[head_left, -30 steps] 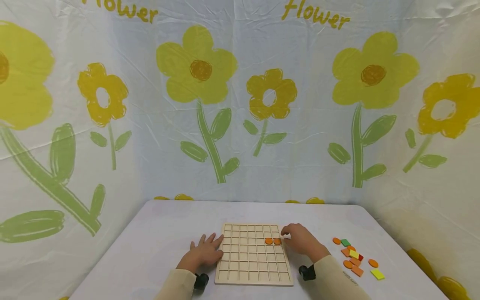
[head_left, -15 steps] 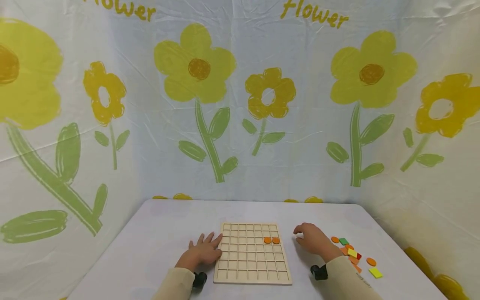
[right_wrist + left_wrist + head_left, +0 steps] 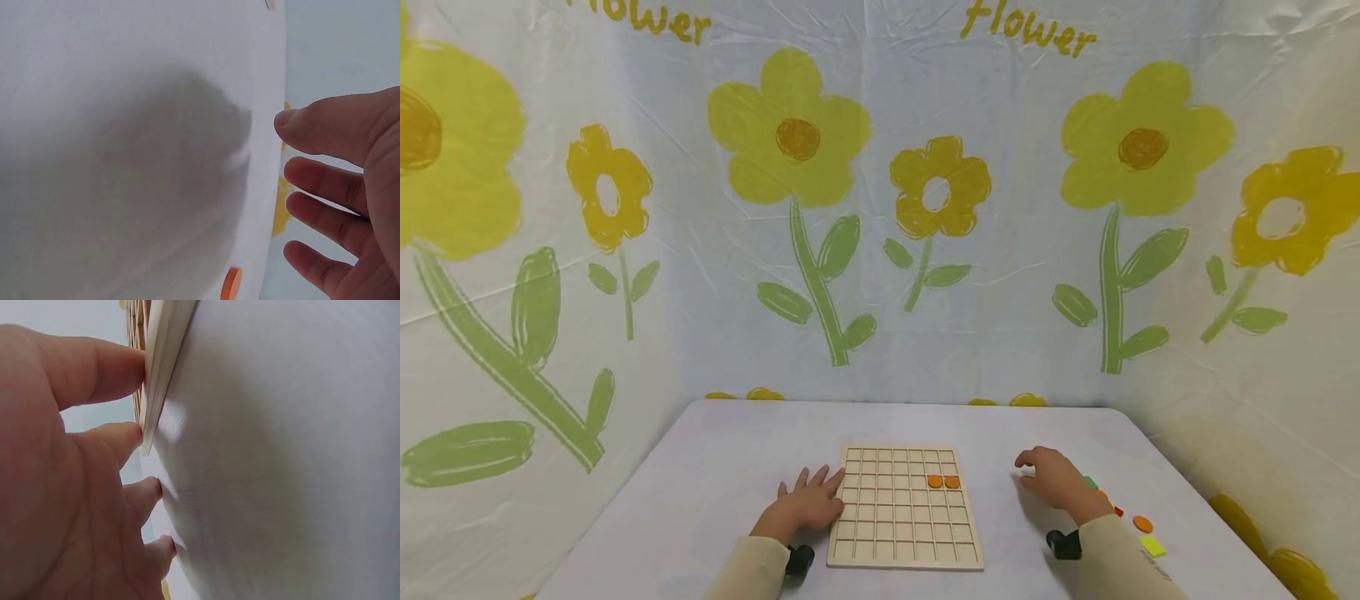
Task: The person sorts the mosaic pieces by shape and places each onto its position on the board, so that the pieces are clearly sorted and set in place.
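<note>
I have the grid board (image 3: 895, 533) lying flat on the table (image 3: 760, 442), with two orange discs (image 3: 952, 482) in adjoining cells at its right edge, nearer its far side. My left hand (image 3: 808, 504) is at the board's left edge, fingers spread, thumb and index touching the rim without gripping. My right hand (image 3: 1058, 483) hangs above the table, well right of the board, thumb apart from loosely bent fingers, nothing held. Farther right of the board lie a green piece (image 3: 1092, 482), a red piece (image 3: 1118, 511), an orange disc (image 3: 1142, 524) and a yellow square (image 3: 1153, 546); the hand and sleeve (image 3: 1123, 562) cover part of that area. I judge that cover the main risk: fingers lowered there could scatter pieces I can't see, or pinch two together. Pieces this thin could also slip. If the left hand pushed, the board might slide and jog its discs.
</note>
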A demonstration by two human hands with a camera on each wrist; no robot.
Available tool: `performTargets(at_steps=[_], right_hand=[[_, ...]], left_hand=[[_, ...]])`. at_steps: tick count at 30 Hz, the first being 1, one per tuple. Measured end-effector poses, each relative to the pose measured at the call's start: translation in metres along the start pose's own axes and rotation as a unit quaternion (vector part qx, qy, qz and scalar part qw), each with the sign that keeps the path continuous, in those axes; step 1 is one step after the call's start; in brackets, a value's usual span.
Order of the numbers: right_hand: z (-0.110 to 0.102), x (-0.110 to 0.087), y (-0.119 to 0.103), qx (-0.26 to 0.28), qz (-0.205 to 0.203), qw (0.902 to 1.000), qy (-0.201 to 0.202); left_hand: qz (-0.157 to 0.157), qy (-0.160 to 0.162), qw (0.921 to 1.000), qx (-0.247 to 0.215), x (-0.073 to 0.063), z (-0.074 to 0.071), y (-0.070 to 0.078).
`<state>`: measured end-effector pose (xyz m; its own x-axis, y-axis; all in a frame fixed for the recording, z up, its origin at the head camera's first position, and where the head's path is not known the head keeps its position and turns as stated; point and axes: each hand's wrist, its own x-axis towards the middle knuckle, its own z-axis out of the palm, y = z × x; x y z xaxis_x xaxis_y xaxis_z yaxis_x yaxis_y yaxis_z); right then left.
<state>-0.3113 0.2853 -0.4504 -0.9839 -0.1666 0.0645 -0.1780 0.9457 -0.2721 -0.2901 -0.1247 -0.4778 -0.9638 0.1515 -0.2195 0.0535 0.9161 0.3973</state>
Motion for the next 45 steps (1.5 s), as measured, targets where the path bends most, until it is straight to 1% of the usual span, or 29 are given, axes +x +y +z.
performTargets(at_steps=[3,7,12,17,25,33,45], right_hand=[[-0.002,-0.003,0.007,-0.002,-0.014,0.9999,0.008],[-0.007,-0.005,0.016,0.003,-0.014,0.9999,0.003],[-0.008,-0.006,0.027,0.003,-0.005,1.0,0.002],[-0.009,-0.008,0.037,0.011,0.016,0.9998,-0.001],[-0.01,-0.011,0.048,0.008,0.011,0.9998,0.013],[-0.011,-0.013,0.055,0.005,0.031,0.9995,-0.001],[-0.008,-0.008,0.067,-0.004,0.071,0.997,-0.03]], left_hand=[[0.004,0.004,1.0,0.003,0.0,0.001,-0.001],[0.007,0.008,0.9999,0.002,-0.001,0.002,-0.001],[0.007,0.009,0.9999,-0.005,-0.001,0.003,0.0],[0.01,0.015,0.9998,-0.003,-0.001,0.004,-0.001],[0.012,0.023,0.9997,0.0,0.002,0.004,-0.001],[0.012,0.014,0.9998,0.001,0.001,0.003,-0.001],[0.014,0.007,0.9999,0.001,-0.001,0.001,-0.002]])
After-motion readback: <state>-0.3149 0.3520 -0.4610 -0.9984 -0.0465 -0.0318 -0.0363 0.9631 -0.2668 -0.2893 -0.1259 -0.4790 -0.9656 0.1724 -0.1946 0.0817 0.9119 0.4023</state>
